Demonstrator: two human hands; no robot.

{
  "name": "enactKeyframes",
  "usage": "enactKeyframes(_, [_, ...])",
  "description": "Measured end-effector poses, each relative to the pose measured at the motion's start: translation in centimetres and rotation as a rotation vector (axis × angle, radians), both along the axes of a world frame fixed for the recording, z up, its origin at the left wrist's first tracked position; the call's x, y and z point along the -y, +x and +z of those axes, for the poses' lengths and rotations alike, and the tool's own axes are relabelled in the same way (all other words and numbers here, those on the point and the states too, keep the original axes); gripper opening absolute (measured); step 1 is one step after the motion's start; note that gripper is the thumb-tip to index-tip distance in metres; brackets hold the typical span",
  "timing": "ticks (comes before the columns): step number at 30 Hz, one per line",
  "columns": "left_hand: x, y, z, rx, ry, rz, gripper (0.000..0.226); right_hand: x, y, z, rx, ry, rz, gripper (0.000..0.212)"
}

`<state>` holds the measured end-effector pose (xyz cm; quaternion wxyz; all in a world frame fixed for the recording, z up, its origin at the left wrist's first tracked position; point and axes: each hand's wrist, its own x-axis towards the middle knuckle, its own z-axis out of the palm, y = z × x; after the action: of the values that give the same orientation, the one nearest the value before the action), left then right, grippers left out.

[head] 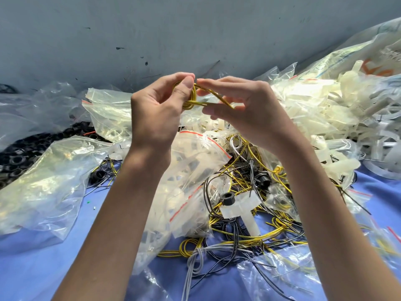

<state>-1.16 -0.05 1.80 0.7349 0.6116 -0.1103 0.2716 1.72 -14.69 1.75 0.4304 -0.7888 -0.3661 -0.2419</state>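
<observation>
Both hands are raised above the pile, working one yellow wire (192, 97) wound into a small coil. My left hand (158, 111) pinches the coil between thumb and curled fingers. My right hand (236, 107) pinches the wire's loose end, which runs from the coil across its fingertips. Part of the coil is hidden behind my left thumb.
Below lies a tangle of yellow, black and grey wires (249, 233) on a blue cloth (43, 268). A white plastic T-shaped part (245, 205) carries a black nut (226, 197). Clear zip bags (50, 181) lie left, white plastic parts (325, 109) are heaped right, black rings (13, 157) far left.
</observation>
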Motion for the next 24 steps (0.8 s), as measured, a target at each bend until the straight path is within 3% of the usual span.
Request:
enactKeyframes(4, [-0.1,0.1,0.2,-0.079,-0.135,-0.080,0.011,-0.2,0.0,0.0,0.058,0.091,0.048,0.036])
enactKeyframes(7, [-0.5,0.1,0.1,-0.116,-0.085,-0.148,0.013,-0.3,-0.2,0.1,0.070,0.177,0.056,0.030])
enactKeyframes(9, [-0.8,0.4,-0.3,-0.142,0.082,-0.127,0.020,0.0,-0.4,0.4,0.083,0.189,0.011,0.028])
enactKeyframes(13, [-1.8,1.5,-1.7,-0.120,0.626,-0.025,0.036,1.7,-0.5,1.4,0.169,0.205,-0.198,0.021])
enactKeyframes(15, [-2.4,1.8,-2.5,-0.129,0.916,-0.085,0.040,2.3,-0.7,1.9,0.274,0.285,-0.304,0.022])
enactKeyframes(17, [-2.9,2.1,-3.3,-0.137,1.085,-0.096,0.042,2.7,-0.8,2.2,0.399,0.432,-0.344,0.023])
enactKeyframes(20, [-3.2,2.3,-3.8,-0.189,1.083,-0.137,0.036,2.8,-0.7,2.2,0.592,0.521,-0.371,0.023])
enactKeyframes(24, [-3.6,2.2,-3.8,-0.162,0.981,-0.249,0.035,2.8,-0.5,2.0,0.648,0.397,-0.426,0.016])
